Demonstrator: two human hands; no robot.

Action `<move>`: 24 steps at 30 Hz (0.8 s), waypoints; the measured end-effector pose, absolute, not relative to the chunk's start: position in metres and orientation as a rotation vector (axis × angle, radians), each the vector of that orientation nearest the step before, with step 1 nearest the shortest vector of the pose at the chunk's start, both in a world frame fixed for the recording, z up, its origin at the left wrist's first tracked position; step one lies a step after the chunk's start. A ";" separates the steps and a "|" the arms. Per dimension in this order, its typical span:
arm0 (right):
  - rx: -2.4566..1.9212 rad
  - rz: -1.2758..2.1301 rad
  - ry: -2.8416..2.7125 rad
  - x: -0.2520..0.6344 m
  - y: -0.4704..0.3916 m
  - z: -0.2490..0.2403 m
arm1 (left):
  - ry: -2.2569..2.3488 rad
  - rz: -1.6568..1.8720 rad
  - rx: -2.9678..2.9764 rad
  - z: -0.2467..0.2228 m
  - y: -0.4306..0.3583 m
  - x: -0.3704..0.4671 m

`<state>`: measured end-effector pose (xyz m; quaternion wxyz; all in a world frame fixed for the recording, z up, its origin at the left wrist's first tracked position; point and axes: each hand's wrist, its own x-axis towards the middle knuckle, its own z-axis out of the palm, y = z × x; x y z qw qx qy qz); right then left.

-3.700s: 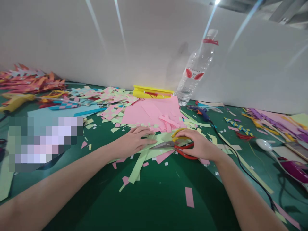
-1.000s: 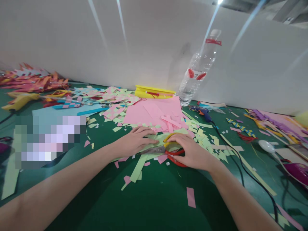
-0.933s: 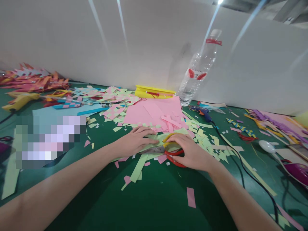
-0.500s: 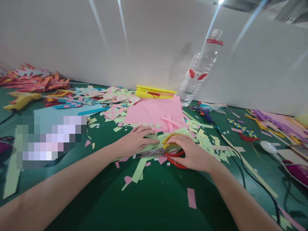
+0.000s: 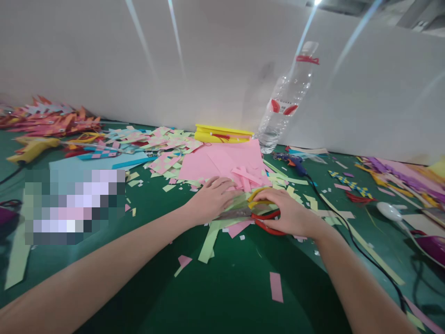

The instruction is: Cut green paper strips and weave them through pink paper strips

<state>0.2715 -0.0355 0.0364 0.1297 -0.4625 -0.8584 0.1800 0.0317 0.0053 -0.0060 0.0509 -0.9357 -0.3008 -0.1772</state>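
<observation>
My right hand (image 5: 290, 213) grips the scissors (image 5: 266, 217) by their yellow and red handles, with the blades pointing left. My left hand (image 5: 212, 202) lies palm down with fingers spread over green and pink paper scraps, close to the blade tips. Part of the blades is among the scraps between both hands. Just beyond the hands, a pink sheet (image 5: 222, 160) lies flat with several pink strips (image 5: 245, 178) on it. A pale green strip (image 5: 209, 242) sticks out toward me below the left hand.
A tilted plastic bottle (image 5: 287, 104) leans on the wall behind a yellow folded piece (image 5: 222, 133). Glue guns lie left (image 5: 36, 149) and right (image 5: 295, 164), with a black cable (image 5: 358, 248) running along the right. Scraps cover the green table (image 5: 222, 297).
Both hands and the scissors have shifted to the right, and loose scraps between them have moved along. The left hand is slightly higher in view.
</observation>
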 end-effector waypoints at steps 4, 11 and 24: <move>-1.368 0.541 -2.481 0.276 -0.034 0.036 | -1.068 -0.778 -2.888 0.006 0.006 0.027; -1.321 0.563 -2.518 0.275 -0.034 0.035 | -0.878 -0.480 -3.105 0.006 -0.005 -0.016; -1.281 0.517 -2.511 0.264 -0.035 0.031 | -0.917 -0.296 -3.112 -0.001 -0.007 -0.018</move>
